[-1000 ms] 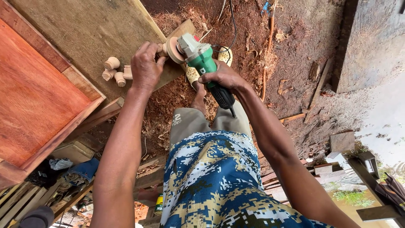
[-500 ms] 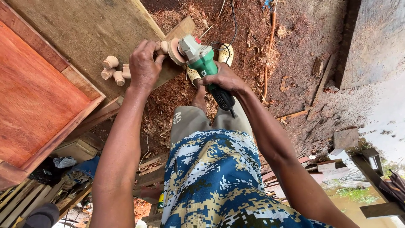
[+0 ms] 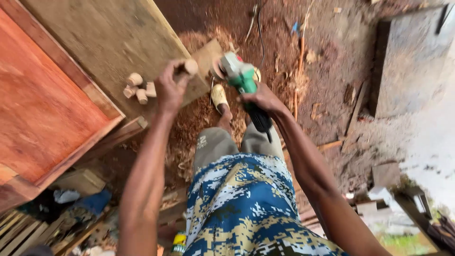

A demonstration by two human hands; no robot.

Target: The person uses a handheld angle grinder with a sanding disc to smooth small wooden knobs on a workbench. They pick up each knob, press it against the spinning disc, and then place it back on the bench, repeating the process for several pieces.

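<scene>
My left hand grips a small round wooden piece and holds it up over the edge of a plywood board. My right hand grips the black handle of a green angle grinder; its sanding disc sits just right of the wooden piece, with a small gap between them. Three similar small wooden pieces lie on the board, left of my left hand.
A red-brown wooden panel fills the left side. Sawdust and shavings cover the dirt ground around my sandalled foot. A cable runs away at the top. Wood offcuts lie at right, planks and scraps at bottom left.
My left hand has lifted the wooden piece slightly off the board. The grinder has drawn a little away to the right, and the view has shifted.
</scene>
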